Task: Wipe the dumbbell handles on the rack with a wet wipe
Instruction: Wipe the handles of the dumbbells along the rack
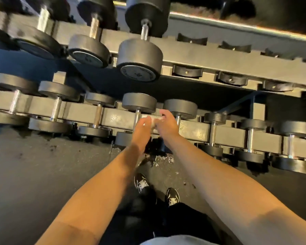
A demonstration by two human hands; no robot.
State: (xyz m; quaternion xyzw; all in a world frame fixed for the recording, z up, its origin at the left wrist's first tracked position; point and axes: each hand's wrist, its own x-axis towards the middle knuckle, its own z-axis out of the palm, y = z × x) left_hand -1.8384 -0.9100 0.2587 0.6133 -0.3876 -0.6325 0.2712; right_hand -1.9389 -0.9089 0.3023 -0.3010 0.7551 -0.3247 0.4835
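1. Where the two hands meet over the lower tier of the rack (198, 129), a pale wet wipe (153, 121) is stretched between them, blurred and partly covered by both hands, so its full shape is hard to make out.
2. The right hand (168, 123) has its fingers curled round one end of the wipe; the fingertips are hidden on the far side.
3. The left hand (141, 129) touches the other end of the wipe, but motion blur smears it, and I cannot tell whether its fingers are pinched on the wipe or apart.
4. Just beside the left hand, the chrome dumbbell handle (136, 119) stands between its two black heads; its lower part and the near head are largely hidden behind the hand and wrist.
5. More dumbbells line the lower tier on both sides, those at the left edge blurred and cut off.
6. On the upper tier (237, 62), three or four dumbbells sit at the left, and bare cradles run to the right.
7. Below, on the dark floor (42, 165), two black shoes (141, 183) show between the forearms.
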